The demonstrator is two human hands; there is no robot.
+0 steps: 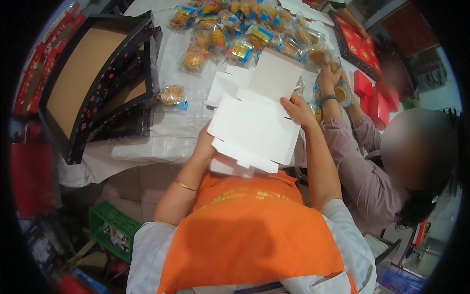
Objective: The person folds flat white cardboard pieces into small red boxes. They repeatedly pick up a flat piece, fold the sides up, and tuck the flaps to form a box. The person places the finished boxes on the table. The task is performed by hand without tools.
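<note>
A flat, unfolded white carton blank [257, 128] with flaps and tabs is held over the table's near edge, in front of my orange apron. At its right edge my right hand [299, 110] grips it, thumb on top. My left hand [205, 143] holds the left side from beneath, its fingers mostly hidden behind the card. Beyond it, more white card [223, 86] lies on the table. Farther back is a heap of individually wrapped round pastries [242, 51], with one wrapped pastry [172, 95] lying apart on the left.
Black floral-patterned trays [78, 83] lean together at left. On the right, a co-worker's hands [332, 83] hold wrapped pastries beside red boxes [374, 100]. A decorated red box [356, 46] lies at the far right. A green crate [110, 230] stands on the floor, lower left.
</note>
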